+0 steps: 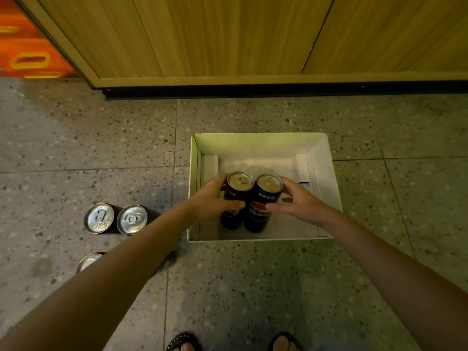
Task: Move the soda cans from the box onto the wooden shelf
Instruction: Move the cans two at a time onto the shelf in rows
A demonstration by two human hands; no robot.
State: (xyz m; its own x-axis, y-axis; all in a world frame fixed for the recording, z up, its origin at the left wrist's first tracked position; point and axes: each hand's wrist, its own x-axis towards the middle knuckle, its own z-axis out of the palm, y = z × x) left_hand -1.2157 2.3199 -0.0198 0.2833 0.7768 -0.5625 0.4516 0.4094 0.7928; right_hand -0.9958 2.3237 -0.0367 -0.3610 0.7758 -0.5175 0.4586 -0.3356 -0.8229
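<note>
Right now your left hand (212, 198) curls its fingers (235, 205) round the left can (240, 182) and your right hand (298, 201) round the right can (264, 211), both standing tall, side by side, inside the box (326, 178) on the floor (101, 148), so pull straight up.

Likely shop: soda cans (98, 218), terrazzo floor (101, 138)

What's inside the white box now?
Two upright dark cans side by side: left hand grips the left can, right hand the right can. The box floor behind them shows white; the floor under them is covered.
</note>
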